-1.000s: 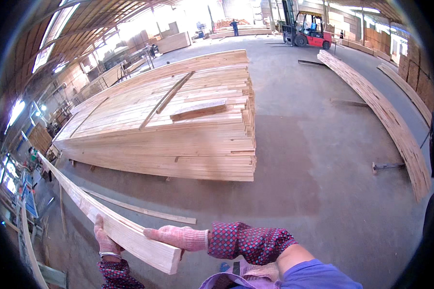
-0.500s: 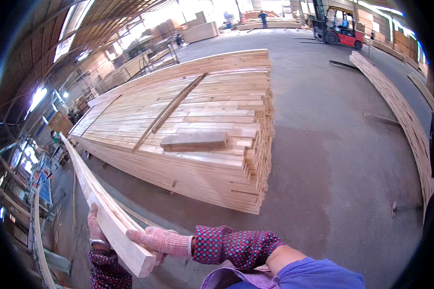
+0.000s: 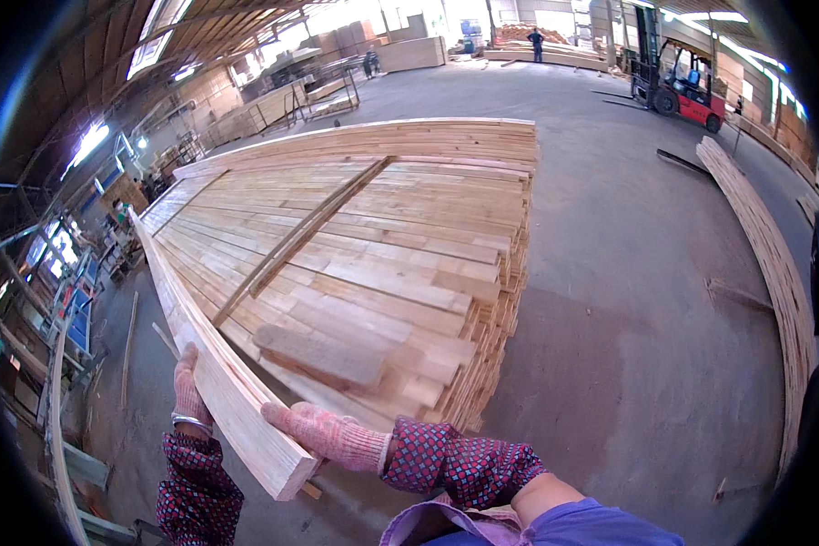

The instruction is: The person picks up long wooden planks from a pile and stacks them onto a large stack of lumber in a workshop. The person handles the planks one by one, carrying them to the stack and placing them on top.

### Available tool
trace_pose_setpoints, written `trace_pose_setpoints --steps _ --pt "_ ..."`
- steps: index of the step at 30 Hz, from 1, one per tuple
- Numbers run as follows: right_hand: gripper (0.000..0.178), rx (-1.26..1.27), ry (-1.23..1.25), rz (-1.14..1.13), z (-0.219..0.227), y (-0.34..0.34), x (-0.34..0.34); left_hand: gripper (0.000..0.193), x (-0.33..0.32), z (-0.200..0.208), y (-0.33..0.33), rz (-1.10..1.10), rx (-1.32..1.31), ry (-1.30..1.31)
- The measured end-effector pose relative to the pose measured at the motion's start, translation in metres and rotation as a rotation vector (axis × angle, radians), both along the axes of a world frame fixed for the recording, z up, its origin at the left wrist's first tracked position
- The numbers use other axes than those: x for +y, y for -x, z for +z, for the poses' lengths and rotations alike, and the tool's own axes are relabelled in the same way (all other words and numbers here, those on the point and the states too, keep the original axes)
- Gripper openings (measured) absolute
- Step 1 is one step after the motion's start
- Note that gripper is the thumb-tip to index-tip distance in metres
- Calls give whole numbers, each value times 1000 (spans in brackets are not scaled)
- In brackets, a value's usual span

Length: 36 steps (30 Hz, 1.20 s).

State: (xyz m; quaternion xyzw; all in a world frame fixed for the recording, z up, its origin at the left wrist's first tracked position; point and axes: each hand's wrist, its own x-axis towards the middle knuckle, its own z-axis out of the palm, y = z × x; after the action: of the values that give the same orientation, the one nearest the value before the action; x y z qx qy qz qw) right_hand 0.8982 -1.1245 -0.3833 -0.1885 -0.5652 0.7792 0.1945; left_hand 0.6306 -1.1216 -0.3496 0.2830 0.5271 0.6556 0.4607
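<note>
Both my hands, in pink knitted gloves, hold the near end of a few long pale wooden boards (image 3: 241,414) laid side by side. My left hand (image 3: 191,393) grips their left face, and my right hand (image 3: 332,435) clasps the right side with its thumb towards the top. Their far end reaches away to the upper left. Just right of them stands a big stack of planks (image 3: 400,273), its near left edge partly hidden by the boards. A short thick wooden block (image 3: 323,355) lies on the stack's near end, and narrow wooden strips (image 3: 305,238) run across its top.
A red forklift (image 3: 687,96) stands at the far right. A person (image 3: 536,44) stands at the back near piled lumber. Long boards (image 3: 764,246) lie along the right on crosspieces. Machinery with a blue panel (image 3: 80,318) and a long strip (image 3: 57,428) are on the left.
The held boards have come closer to the stack's left side and now overlap its near edge in view. Both hands keep their grip. The view has shifted, so the stack appears lower and nearer.
</note>
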Motion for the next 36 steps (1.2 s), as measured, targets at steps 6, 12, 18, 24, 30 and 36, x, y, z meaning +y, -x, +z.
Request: trace_pose_setpoints --steps 6,12,18,24,30,36 --pt "80 -25 39 41 4 -72 109 50 106 14 -82 30 15 38" --pt "85 -5 104 125 -15 -156 226 48 218 -9 -153 63 5 15" --pt "81 -59 71 33 -18 -238 326 49 319 -27 -238 165 34 -30" --pt "64 -1 239 -25 -20 -303 430 54 432 -30 -303 134 -108 89" --pt "57 -67 207 -47 12 -356 528 43 529 -14 -344 55 -98 -78" --pt "55 154 -475 -215 66 -422 563 45 577 53 -404 103 -288 -21"
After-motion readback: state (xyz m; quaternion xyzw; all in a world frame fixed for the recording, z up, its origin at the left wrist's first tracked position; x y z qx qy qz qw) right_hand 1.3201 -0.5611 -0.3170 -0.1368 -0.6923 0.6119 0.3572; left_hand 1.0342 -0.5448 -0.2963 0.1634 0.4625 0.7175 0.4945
